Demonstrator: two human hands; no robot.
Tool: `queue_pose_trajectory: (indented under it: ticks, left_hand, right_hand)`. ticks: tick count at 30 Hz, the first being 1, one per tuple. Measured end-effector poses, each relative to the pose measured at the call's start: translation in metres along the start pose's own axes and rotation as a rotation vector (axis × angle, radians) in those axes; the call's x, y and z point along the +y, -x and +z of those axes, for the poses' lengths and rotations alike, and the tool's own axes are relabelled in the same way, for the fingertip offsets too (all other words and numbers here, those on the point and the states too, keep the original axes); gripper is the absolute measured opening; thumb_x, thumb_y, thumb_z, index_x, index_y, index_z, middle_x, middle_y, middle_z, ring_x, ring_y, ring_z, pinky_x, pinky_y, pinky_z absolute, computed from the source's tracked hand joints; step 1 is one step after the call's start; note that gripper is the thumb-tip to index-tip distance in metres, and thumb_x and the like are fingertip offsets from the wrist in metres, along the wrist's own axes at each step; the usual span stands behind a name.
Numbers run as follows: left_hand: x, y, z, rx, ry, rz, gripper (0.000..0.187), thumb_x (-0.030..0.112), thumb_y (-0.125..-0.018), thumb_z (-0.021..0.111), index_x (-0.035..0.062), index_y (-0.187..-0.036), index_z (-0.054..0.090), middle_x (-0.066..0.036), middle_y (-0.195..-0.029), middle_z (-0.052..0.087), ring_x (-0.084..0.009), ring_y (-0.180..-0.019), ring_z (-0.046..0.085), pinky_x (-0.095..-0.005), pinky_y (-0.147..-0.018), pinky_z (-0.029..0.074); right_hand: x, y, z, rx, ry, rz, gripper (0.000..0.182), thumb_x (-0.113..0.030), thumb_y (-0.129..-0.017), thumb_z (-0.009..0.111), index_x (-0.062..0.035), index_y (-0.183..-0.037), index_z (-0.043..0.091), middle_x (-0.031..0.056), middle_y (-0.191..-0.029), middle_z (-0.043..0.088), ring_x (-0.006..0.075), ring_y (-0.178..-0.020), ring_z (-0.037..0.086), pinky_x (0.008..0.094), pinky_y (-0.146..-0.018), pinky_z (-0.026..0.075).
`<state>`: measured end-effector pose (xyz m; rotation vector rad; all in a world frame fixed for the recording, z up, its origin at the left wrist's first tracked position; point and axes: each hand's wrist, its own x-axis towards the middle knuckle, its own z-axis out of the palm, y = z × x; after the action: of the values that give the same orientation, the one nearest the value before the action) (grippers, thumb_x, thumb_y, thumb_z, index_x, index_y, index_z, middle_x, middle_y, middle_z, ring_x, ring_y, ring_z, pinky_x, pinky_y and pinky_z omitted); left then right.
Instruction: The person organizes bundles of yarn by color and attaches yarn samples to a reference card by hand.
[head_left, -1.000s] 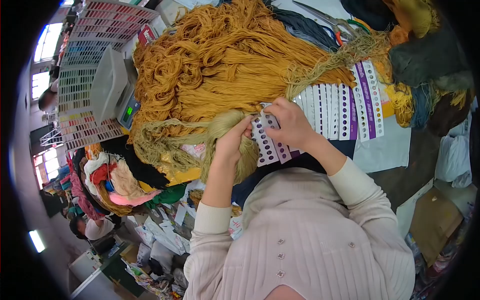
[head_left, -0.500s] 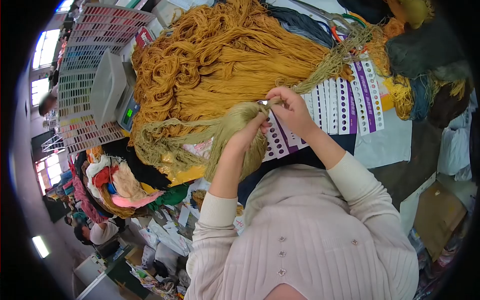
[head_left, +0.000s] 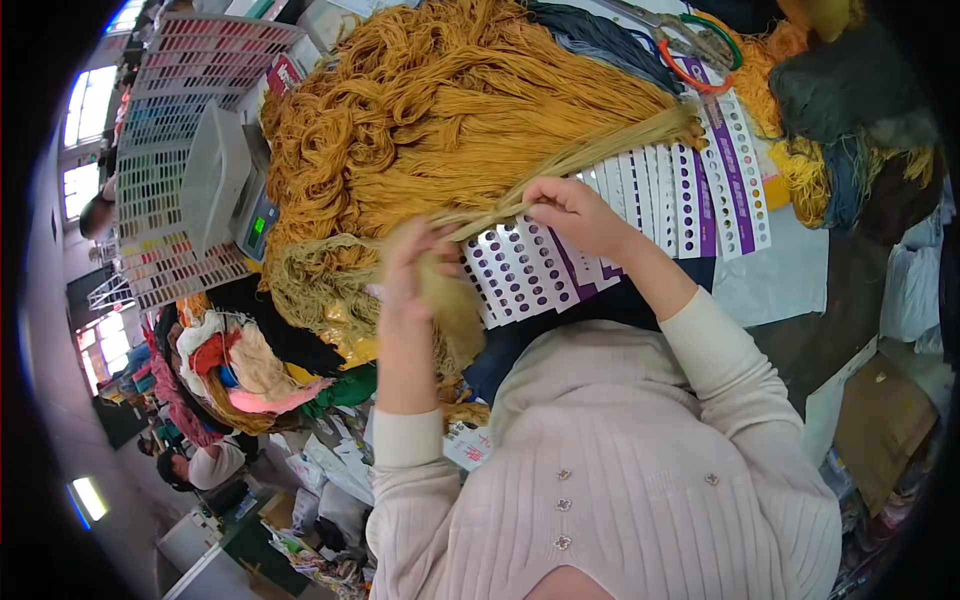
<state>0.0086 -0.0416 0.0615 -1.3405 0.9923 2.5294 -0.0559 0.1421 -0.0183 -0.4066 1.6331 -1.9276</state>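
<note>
Olive skein: we see the pale olive-green skein of yarn [head_left: 595,155] stretched slantwise between our hands and on past the right one, along the lower edge of the heap.
Right grip: our right hand [head_left: 580,217] pinches the skein between thumb and bent fingers, so the yarn lies at the fingertips.
Left grip: our left hand [head_left: 408,270] is blurred at the skein's other end; we cannot tell how firmly it closes.
Yarn bundle: the thick, blurred olive-green bundle [head_left: 455,315] hangs just beside our left hand, on its right side.
Punched cards: white cards with purple bands and rows of round holes [head_left: 518,262] fan out below the stretched yarn, partly behind our right hand.
Golden heap: the large heap of golden-brown yarn [head_left: 450,110] spreads beyond both hands.
Scissors: the scissors with red and green handles [head_left: 707,87] lie near the heap's far right corner.
</note>
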Motion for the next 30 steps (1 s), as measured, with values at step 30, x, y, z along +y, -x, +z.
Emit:
queue_pose_trajectory:
  ticks: [30]
  left_hand:
    - [0.1,0.04,-0.121,-0.074,-0.317,0.201,0.016,0.012,-0.076,0.054,0.0019,-0.088,0.054,0.004,-0.055,0.045,-0.0032,-0.047,0.042,-0.0155,-0.042,0.034]
  right_hand:
    - [0.005,0.005,0.02,0.184,0.843,-0.32,0.036,-0.017,-0.058,0.06,-0.0084,-0.092,0.052,0.0057,-0.081,0.05,0.0217,-0.081,0.046,0.0349,-0.071,0.03]
